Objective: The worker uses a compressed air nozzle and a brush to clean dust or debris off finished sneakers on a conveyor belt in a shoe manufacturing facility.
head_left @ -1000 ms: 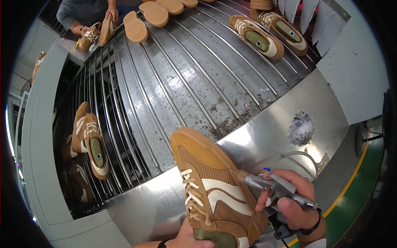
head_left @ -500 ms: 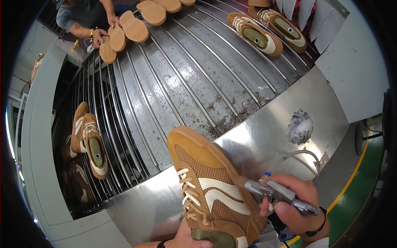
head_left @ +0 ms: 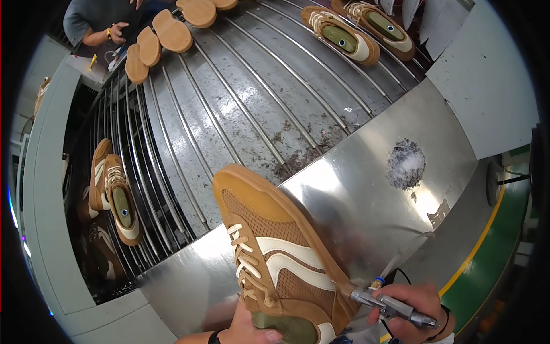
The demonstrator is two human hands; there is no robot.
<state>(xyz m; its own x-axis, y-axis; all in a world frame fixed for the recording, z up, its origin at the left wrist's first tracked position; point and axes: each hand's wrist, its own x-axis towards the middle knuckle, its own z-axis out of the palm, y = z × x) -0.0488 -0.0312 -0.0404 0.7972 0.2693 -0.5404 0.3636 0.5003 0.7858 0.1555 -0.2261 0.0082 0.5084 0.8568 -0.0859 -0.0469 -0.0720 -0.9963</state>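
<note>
A tan sneaker with white side stripes and cream laces is tilted toe-up over the steel bench, gripped at its heel end by my left hand. My right hand holds a slim metal pen-shaped tool with a thin cable. The tool's tip touches the shoe's side near the heel, at the sole edge.
A rod conveyor carries a pair of tan shoes at the far right and several upturned soles at the far left, where another person stands. More tan shoes sit at the left. A grey residue patch marks the steel bench.
My right hand has drawn the tool down and right along the shoe's side toward the heel. The conveyor has moved the shoes and soles along, and the other person's hands have left the soles.
</note>
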